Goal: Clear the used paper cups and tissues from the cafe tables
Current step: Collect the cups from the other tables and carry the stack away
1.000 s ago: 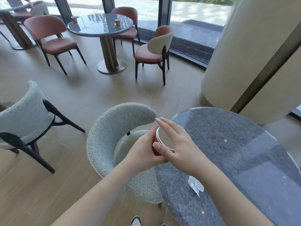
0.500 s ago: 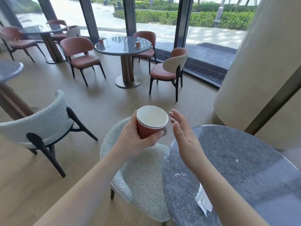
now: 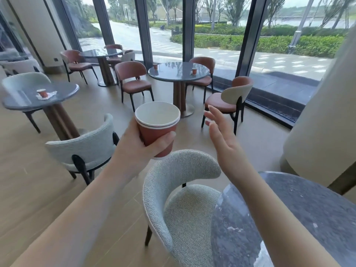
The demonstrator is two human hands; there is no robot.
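Mid-frame: stacked cups (image 3: 157, 125) now lifted off the desk (image 3: 308, 218).
Your left hand (image 3: 142, 143) grips them; right hand (image 3: 221, 135) released, free for more.

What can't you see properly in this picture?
- Head view: bottom of the held cups, hidden by the left hand.
- Cup on the left table: too small to tell if empty.
- Near table: cut off by the frame edge.

Daylit glass wall (image 3: 221, 35), wood floor (image 3: 34, 180)

Left tbl (image 3: 65, 87): cup (image 3: 42, 92) on, prob., tissue (image 3: 51, 94).
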